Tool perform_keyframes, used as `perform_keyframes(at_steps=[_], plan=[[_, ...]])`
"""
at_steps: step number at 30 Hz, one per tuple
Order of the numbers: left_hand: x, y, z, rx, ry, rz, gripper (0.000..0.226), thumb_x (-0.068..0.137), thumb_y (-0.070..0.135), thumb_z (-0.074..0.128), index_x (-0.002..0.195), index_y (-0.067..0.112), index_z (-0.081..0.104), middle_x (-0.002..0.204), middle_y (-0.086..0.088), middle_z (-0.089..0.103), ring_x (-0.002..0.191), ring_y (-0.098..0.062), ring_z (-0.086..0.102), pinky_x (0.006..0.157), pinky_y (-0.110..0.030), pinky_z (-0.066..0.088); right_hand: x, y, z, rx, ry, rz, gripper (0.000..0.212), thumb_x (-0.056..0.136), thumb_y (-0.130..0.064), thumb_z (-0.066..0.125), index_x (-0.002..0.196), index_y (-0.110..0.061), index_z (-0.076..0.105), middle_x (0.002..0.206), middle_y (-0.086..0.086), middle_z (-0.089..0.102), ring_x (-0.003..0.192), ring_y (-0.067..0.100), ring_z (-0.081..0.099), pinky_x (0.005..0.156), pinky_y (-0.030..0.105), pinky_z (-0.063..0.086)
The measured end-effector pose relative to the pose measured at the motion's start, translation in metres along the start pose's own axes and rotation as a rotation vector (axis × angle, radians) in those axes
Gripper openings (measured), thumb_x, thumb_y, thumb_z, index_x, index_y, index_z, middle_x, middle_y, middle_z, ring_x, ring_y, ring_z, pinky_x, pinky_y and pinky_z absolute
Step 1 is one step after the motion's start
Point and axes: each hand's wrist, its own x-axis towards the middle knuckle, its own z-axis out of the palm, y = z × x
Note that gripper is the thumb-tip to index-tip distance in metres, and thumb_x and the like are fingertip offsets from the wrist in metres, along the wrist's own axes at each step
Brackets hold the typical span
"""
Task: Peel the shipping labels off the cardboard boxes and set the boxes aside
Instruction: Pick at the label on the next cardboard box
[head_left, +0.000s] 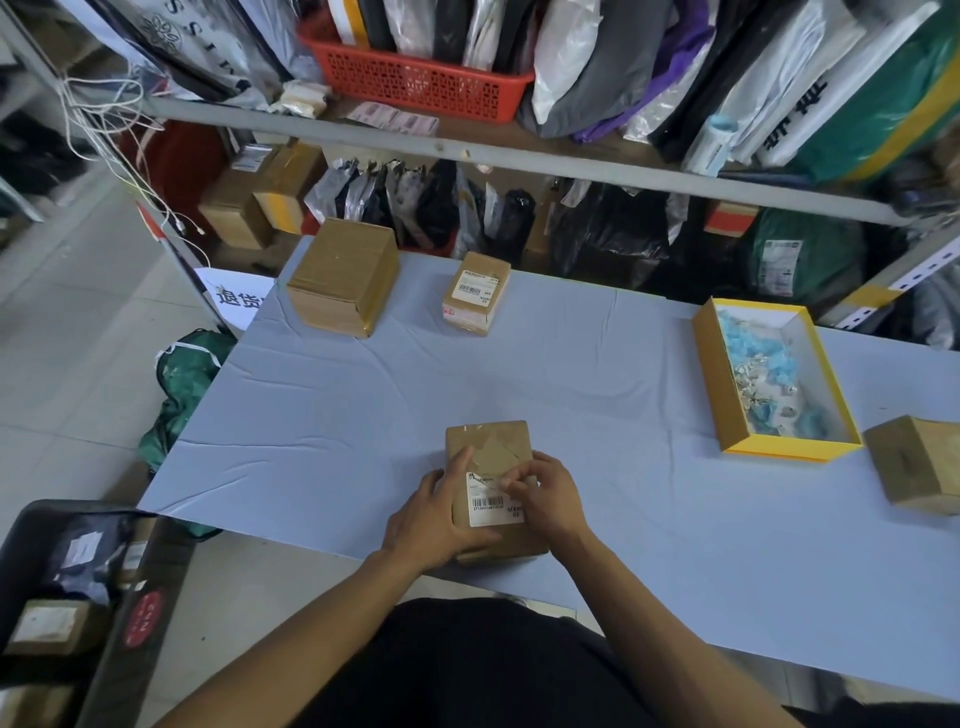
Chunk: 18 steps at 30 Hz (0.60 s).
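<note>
A small cardboard box (488, 447) lies on the blue table (363, 405) near the front edge, with a white shipping label (491, 506) on its top. My left hand (431, 519) grips the box's left side, thumb on top. My right hand (545, 499) pinches the label's upper right corner. A second labelled box (475, 293) stands at the back middle. A plain larger box (343, 278) sits at the back left, and another plain box (917, 465) at the right edge.
An open yellow box (774, 379) with blue filling lies at the right. A black crate (78, 597) of parcels stands on the floor at lower left, a green bag (187, 374) beside the table. Shelves with a red basket (421, 78) and packages rise behind.
</note>
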Motion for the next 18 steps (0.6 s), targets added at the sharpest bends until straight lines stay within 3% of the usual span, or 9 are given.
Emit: perform_keyframes(at_steps=[2, 5, 9, 12, 15, 16, 18], plan=[[0.001, 0.000, 0.000, -0.005, -0.007, 0.002, 0.111, 0.065, 0.073, 0.068, 0.143, 0.057, -0.010, 0.150, 0.001, 0.032, 0.123, -0.025, 0.052, 0.092, -0.042, 0.052, -0.003, -0.001, -0.003, -0.018, 0.022, -0.008, 0.006, 0.076, -0.025, 0.074, 0.079, -0.024, 0.069, 0.110, -0.001, 0.065, 0.101, 0.019, 0.061, 0.079, 0.031, 0.051], [0.003, 0.001, -0.002, -0.014, -0.029, 0.015, 0.114, 0.064, 0.069, 0.071, 0.146, 0.054, -0.007, 0.151, 0.002, 0.032, 0.124, -0.024, 0.051, 0.092, -0.039, 0.050, -0.006, 0.001, -0.008, -0.045, 0.023, -0.027, 0.030, 0.077, -0.014, 0.077, 0.104, -0.024, 0.067, 0.116, -0.011, 0.057, 0.105, 0.010, 0.054, 0.089, 0.027, 0.047], [0.005, -0.005, -0.004, -0.115, -0.083, 0.019, 0.123, 0.056, 0.066, 0.078, 0.142, 0.061, -0.010, 0.154, 0.004, 0.025, 0.127, -0.021, 0.048, 0.097, -0.042, 0.049, -0.004, 0.003, -0.006, -0.068, -0.016, -0.046, 0.010, 0.075, -0.014, 0.077, 0.081, -0.020, 0.072, 0.123, -0.004, 0.057, 0.110, 0.010, 0.055, 0.077, 0.017, 0.043], [0.007, -0.007, -0.005, -0.164, -0.102, 0.030, 0.127, 0.054, 0.065, 0.080, 0.142, 0.063, -0.010, 0.155, 0.004, 0.024, 0.131, -0.020, 0.045, 0.100, -0.043, 0.048, -0.001, 0.002, -0.002, 0.040, -0.031, 0.012, 0.011, 0.069, -0.024, 0.080, 0.066, -0.019, 0.071, 0.117, -0.001, 0.062, 0.109, 0.018, 0.062, 0.082, 0.039, 0.055], [0.010, -0.007, -0.010, -0.168, -0.116, 0.050, 0.126, 0.056, 0.061, 0.083, 0.144, 0.061, -0.008, 0.155, 0.004, 0.024, 0.133, -0.020, 0.042, 0.102, -0.040, 0.047, -0.001, -0.003, -0.003, 0.091, -0.004, 0.027, 0.011, 0.072, -0.023, 0.080, 0.068, -0.020, 0.070, 0.103, 0.003, 0.066, 0.100, 0.026, 0.065, 0.081, 0.047, 0.055], [0.012, -0.008, -0.012, -0.156, -0.126, 0.057, 0.126, 0.056, 0.062, 0.082, 0.144, 0.061, -0.008, 0.156, 0.004, 0.024, 0.134, -0.020, 0.041, 0.103, -0.040, 0.046, -0.003, -0.005, -0.005, 0.094, 0.012, 0.024, 0.009, 0.075, -0.019, 0.078, 0.074, -0.023, 0.070, 0.101, 0.000, 0.067, 0.097, 0.025, 0.065, 0.081, 0.046, 0.055], [0.016, -0.009, -0.017, -0.117, -0.146, 0.066, 0.127, 0.054, 0.066, 0.081, 0.143, 0.062, -0.009, 0.156, 0.004, 0.025, 0.134, -0.021, 0.041, 0.104, -0.041, 0.045, -0.004, -0.004, -0.006, 0.088, 0.024, 0.038, 0.024, 0.076, -0.014, 0.077, 0.094, -0.028, 0.070, 0.110, -0.006, 0.066, 0.101, 0.017, 0.062, 0.084, 0.040, 0.056]])
